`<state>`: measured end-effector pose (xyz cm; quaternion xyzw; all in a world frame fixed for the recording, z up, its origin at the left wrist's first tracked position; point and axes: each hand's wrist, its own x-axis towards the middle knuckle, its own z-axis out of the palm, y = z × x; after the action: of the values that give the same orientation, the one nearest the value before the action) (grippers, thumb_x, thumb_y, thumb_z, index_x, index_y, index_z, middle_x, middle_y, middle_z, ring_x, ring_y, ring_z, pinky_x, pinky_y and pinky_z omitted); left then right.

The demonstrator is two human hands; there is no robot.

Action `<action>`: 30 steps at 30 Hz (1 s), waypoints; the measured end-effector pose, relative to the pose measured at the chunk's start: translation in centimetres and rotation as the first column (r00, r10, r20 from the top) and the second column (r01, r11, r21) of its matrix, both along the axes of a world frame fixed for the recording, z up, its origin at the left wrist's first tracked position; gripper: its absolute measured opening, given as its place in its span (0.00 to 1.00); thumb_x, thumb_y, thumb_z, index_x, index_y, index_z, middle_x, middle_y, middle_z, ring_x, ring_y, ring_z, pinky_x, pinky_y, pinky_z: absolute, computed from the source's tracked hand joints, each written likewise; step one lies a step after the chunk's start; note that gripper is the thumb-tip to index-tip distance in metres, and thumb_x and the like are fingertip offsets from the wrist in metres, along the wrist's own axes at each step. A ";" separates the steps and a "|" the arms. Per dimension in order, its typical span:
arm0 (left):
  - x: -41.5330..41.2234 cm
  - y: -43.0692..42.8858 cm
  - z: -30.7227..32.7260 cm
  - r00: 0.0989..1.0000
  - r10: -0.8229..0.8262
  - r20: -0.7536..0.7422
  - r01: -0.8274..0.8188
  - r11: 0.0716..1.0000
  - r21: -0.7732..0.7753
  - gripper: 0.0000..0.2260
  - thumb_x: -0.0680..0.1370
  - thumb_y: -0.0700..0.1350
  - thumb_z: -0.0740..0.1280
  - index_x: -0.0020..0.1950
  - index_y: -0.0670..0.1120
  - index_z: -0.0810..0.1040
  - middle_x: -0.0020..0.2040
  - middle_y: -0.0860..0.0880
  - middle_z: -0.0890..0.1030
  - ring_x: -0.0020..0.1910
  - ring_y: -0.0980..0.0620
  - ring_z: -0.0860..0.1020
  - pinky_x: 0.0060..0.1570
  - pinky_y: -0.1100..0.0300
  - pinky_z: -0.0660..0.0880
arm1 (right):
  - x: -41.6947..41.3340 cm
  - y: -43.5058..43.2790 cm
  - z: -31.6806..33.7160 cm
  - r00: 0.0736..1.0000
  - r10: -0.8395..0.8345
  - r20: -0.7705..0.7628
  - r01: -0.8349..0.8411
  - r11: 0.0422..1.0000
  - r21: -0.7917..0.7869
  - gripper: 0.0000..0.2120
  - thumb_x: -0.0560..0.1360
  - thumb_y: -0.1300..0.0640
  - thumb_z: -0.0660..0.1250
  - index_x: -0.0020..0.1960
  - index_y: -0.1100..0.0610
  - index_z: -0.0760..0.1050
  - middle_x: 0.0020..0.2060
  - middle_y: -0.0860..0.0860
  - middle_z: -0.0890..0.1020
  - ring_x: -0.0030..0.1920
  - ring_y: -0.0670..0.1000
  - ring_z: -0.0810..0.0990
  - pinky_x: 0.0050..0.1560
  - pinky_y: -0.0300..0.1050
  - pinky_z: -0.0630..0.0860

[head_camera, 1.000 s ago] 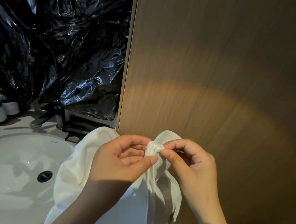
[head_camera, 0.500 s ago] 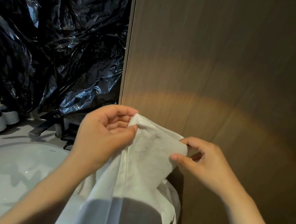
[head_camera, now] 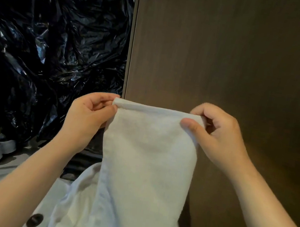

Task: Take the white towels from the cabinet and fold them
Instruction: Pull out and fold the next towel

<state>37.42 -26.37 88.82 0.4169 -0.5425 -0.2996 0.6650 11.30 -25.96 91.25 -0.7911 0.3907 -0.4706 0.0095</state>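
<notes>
Head view: your left grip (head_camera: 86,117) and right grip (head_camera: 217,137) are raised side by side, well apart, both forearms reaching up from the lower corners. Each one pinches a top corner of the white towel (head_camera: 147,161) between thumb and curled fingers, so both are grasping it. Half a second ago the two were closer together and lower, with the cloth sagging and creased between them; now its upper edge runs straight and level from one to the other. The towel hangs in the air in front of the dark wooden cabinet panel (head_camera: 231,57), just right of the black plastic sheet (head_camera: 53,50). It looks flat and smooth, doubled over at the top, and its lower part bunches at the bottom edge.
</notes>
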 end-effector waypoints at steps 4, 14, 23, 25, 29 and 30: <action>0.3 0.0 2.9 1.000 -0.001 -0.025 -0.001 0.998 -0.070 0.10 0.78 0.36 0.66 0.54 0.48 0.82 0.44 0.37 0.82 0.40 0.43 0.76 0.43 0.42 0.77 | 1.2 -0.3 4.0 0.989 0.048 0.143 -0.053 0.998 0.030 0.03 0.75 0.48 0.71 0.46 0.46 0.78 0.43 0.38 0.79 0.48 0.43 0.79 0.42 0.34 0.80; 0.6 0.0 6.6 0.995 -0.011 -0.101 -0.009 0.981 -0.193 0.09 0.77 0.35 0.67 0.54 0.46 0.82 0.47 0.48 0.86 0.45 0.50 0.83 0.46 0.56 0.81 | 1.6 -0.1 7.3 0.990 -0.025 0.138 0.030 0.999 -0.032 0.24 0.71 0.51 0.76 0.62 0.39 0.71 0.50 0.36 0.75 0.52 0.39 0.75 0.51 0.34 0.76; -3.5 0.5 6.7 0.992 -0.129 -0.003 0.122 0.945 -0.304 0.09 0.73 0.31 0.70 0.52 0.38 0.81 0.42 0.47 0.83 0.39 0.59 0.81 0.43 0.67 0.79 | 2.0 1.1 8.0 0.992 -0.009 -0.123 0.027 0.989 0.146 0.23 0.68 0.38 0.70 0.60 0.46 0.80 0.44 0.42 0.84 0.47 0.41 0.81 0.50 0.39 0.79; -4.6 0.4 6.5 0.984 -0.176 0.018 0.173 0.934 -0.311 0.08 0.73 0.31 0.71 0.51 0.39 0.81 0.41 0.48 0.84 0.39 0.58 0.82 0.42 0.68 0.78 | 2.5 1.3 7.9 0.994 0.079 -0.072 -0.066 0.983 0.169 0.12 0.73 0.46 0.72 0.55 0.48 0.83 0.43 0.44 0.85 0.46 0.44 0.83 0.49 0.42 0.79; -5.7 0.5 5.8 0.974 -0.225 -0.004 0.213 0.928 -0.307 0.06 0.72 0.31 0.72 0.48 0.39 0.81 0.38 0.50 0.84 0.37 0.58 0.81 0.39 0.68 0.77 | 2.1 1.4 6.8 0.991 0.136 0.000 -0.133 0.970 0.204 0.06 0.76 0.49 0.70 0.47 0.50 0.83 0.39 0.43 0.84 0.39 0.41 0.80 0.41 0.37 0.74; -5.9 0.5 5.6 0.975 -0.223 -0.002 0.213 0.931 -0.297 0.05 0.73 0.32 0.72 0.47 0.38 0.81 0.38 0.48 0.84 0.37 0.56 0.81 0.38 0.67 0.78 | 1.9 1.3 6.5 0.993 0.122 -0.006 -0.118 0.973 0.196 0.06 0.77 0.49 0.69 0.46 0.50 0.82 0.36 0.43 0.82 0.36 0.40 0.77 0.38 0.35 0.72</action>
<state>31.51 -25.87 94.37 0.2446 -0.6119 -0.2947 0.6920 13.20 -24.69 97.72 -0.8128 0.3865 -0.4212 0.1120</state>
